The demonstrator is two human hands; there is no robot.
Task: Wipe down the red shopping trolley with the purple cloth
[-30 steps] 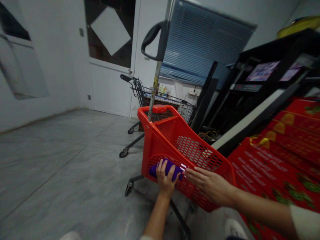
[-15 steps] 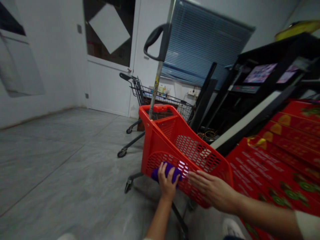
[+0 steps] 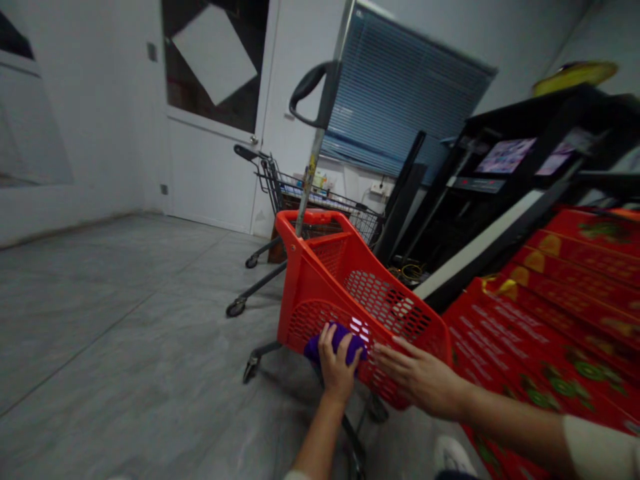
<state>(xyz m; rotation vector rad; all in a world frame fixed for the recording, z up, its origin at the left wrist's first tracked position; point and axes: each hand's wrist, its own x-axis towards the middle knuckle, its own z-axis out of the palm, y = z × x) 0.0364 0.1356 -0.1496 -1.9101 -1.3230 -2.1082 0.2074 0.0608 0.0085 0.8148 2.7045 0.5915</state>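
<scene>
A red plastic shopping cart (image 3: 320, 287) with perforated sides stands on the grey floor in front of me. My left hand (image 3: 336, 370) presses a purple cloth (image 3: 350, 343) against the cart's lower side wall, fingers curled over the cloth. My right hand (image 3: 425, 380) lies flat on the same wall a little to the right, fingers stretched out and holding nothing. The cart's tall metal pole ends in a black handle (image 3: 315, 93).
A metal wire cart (image 3: 310, 200) stands behind the red one near a white door (image 3: 215, 153). Stacked red printed boxes (image 3: 545, 307) fill the right side. Black shelving with screens (image 3: 505, 167) is behind them. Window blinds (image 3: 400, 100) hang at the back.
My left hand has slid the purple cloth down and slightly right along the cart's side wall. My right hand stays flat on the wall. The view has shifted a little.
</scene>
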